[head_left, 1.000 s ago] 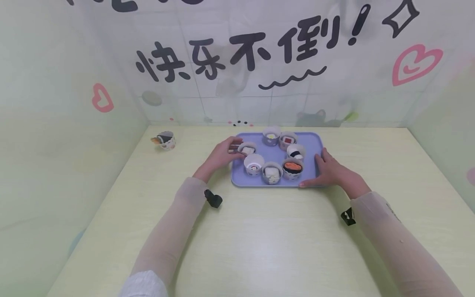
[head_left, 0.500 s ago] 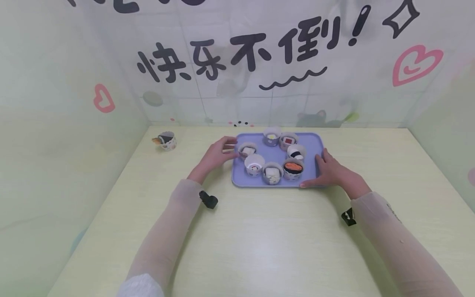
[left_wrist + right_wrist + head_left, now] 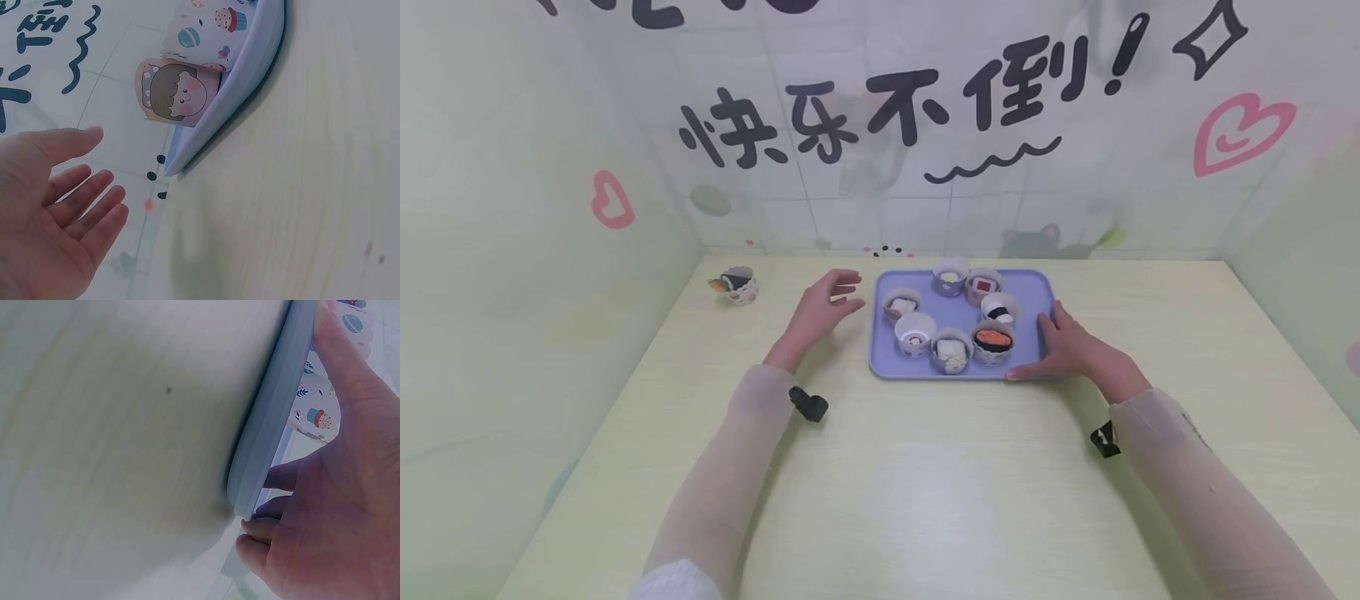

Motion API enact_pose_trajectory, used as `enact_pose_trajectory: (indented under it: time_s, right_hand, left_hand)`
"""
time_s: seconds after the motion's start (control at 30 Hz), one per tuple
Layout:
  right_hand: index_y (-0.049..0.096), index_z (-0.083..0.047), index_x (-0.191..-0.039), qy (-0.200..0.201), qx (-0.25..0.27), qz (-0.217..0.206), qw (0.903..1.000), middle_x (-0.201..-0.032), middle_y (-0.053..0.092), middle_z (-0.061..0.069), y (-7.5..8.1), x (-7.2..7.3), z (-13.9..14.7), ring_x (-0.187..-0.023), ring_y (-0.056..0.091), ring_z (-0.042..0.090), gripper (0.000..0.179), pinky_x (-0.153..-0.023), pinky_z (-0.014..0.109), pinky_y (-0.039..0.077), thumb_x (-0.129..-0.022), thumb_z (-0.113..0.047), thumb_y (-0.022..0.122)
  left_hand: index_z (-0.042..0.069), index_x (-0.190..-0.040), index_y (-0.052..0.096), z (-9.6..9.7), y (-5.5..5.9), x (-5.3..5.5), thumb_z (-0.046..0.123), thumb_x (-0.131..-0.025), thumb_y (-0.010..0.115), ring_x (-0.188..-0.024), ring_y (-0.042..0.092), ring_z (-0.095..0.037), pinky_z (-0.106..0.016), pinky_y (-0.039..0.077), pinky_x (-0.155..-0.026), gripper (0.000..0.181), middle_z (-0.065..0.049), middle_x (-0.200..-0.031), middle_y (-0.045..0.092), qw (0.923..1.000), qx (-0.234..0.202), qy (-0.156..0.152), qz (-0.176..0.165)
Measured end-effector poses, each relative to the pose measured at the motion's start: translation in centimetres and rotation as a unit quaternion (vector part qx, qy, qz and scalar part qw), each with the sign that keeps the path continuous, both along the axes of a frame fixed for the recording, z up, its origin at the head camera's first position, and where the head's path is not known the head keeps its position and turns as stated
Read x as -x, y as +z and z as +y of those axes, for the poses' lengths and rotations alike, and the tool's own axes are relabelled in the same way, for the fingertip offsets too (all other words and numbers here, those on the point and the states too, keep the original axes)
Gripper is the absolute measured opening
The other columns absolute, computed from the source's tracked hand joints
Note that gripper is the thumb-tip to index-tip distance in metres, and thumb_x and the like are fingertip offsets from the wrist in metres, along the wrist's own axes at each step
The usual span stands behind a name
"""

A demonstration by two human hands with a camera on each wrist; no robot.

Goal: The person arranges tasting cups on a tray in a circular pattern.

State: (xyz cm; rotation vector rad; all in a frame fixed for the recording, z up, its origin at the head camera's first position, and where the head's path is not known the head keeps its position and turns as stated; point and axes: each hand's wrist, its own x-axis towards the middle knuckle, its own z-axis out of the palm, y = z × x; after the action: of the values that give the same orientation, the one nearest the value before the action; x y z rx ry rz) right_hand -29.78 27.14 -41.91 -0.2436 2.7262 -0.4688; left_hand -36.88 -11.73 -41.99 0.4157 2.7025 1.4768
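Note:
A periwinkle tray (image 3: 942, 310) stands on the far part of the table with several small paper cups, each with a sushi-like piece in it. One cup at its front right holds an orange-topped sushi piece (image 3: 993, 339); another in front holds a white block (image 3: 951, 352). My left hand (image 3: 818, 310) is off the tray's left side, holding nothing, fingers loosely bent, with a gap to the nearest paper cup (image 3: 900, 306). In the left wrist view a cup printed with a cartoon face (image 3: 178, 94) shows beyond that hand. My right hand (image 3: 1072, 346) grips the tray's front right corner, fingers bent over the rim.
At the back left of the table (image 3: 880, 467), a patterned cup (image 3: 741, 286) holds a dark-wrapped piece with an orange end sticking out. Walls with printed lettering (image 3: 902, 100) border the table at the back and both sides.
My left hand has left the cup at the tray's left side and moved further left, away from the tray. The right hand stays at the tray's corner.

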Motion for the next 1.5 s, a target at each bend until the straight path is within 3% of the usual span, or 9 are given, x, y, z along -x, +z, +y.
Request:
enact_pose_trajectory:
  time_s: [0.3,0.63,0.8,0.97,1.17,1.5]
  right_hand:
    - [0.009,0.018,-0.151,0.005,0.002,0.006,1.0,-0.157,-0.01,0.043,0.1,-0.1,0.0,-0.146,0.002,0.059,0.134,-0.121,0.065,0.015,-0.073,-0.067,0.076]
    - [0.01,0.019,-0.15,0.007,0.011,0.011,0.9999,-0.156,-0.01,0.043,0.2,-0.3,0.0,-0.146,0.002,0.059,0.133,-0.121,0.066,0.015,-0.073,-0.066,0.078]
    - [0.011,0.019,-0.15,0.008,0.01,0.014,0.9998,-0.156,-0.01,0.043,0.2,-0.3,-0.1,-0.146,0.002,0.06,0.133,-0.121,0.066,0.016,-0.073,-0.066,0.078]
    - [0.011,0.02,-0.15,0.009,0.01,0.017,0.9998,-0.156,-0.009,0.044,0.2,-0.3,0.0,-0.146,0.002,0.06,0.133,-0.121,0.065,0.016,-0.072,-0.065,0.078]
    - [0.011,0.02,-0.149,0.011,0.01,0.022,0.9997,-0.156,-0.008,0.044,0.1,-0.3,0.1,-0.145,0.003,0.06,0.133,-0.121,0.065,0.017,-0.072,-0.064,0.079]
    - [0.011,0.02,-0.15,0.01,0.011,0.019,0.9997,-0.156,-0.009,0.044,0.0,-0.2,0.2,-0.146,0.003,0.06,0.133,-0.121,0.065,0.016,-0.073,-0.064,0.078]
  left_hand:
    - [0.004,-0.139,0.05,-2.2,1.3,0.4,0.017,-0.095,0.068,-0.135,0.052,-0.032,-0.042,0.046,-0.114,0.049,-0.015,-0.144,0.055,0.9977,0.001,0.058,0.034]
    - [0.002,-0.137,0.051,-5.4,2.4,0.6,0.019,-0.095,0.067,-0.135,0.052,-0.034,-0.044,0.042,-0.117,0.048,-0.017,-0.143,0.056,0.9901,0.013,0.125,0.062]
    - [0.001,-0.138,0.05,-7.2,2.9,0.7,0.022,-0.096,0.066,-0.137,0.05,-0.035,-0.046,0.042,-0.116,0.049,-0.018,-0.144,0.055,0.9843,0.047,0.157,0.066]
    - [0.006,-0.142,0.049,-9.0,3.8,0.7,0.026,-0.096,0.066,-0.138,0.048,-0.037,-0.053,0.043,-0.113,0.053,-0.016,-0.149,0.051,0.9735,0.098,0.2,0.052]
    - [0.01,-0.147,0.044,-11.0,4.6,0.9,0.029,-0.096,0.065,-0.141,0.043,-0.038,-0.054,0.039,-0.115,0.059,-0.017,-0.153,0.046,0.9661,0.107,0.234,0.017]
    - [0.008,-0.154,0.033,-13.6,3.8,1.2,0.041,-0.092,0.066,-0.145,0.035,-0.04,-0.055,0.035,-0.117,0.077,-0.019,-0.159,0.035,0.9548,0.128,0.268,-0.014]
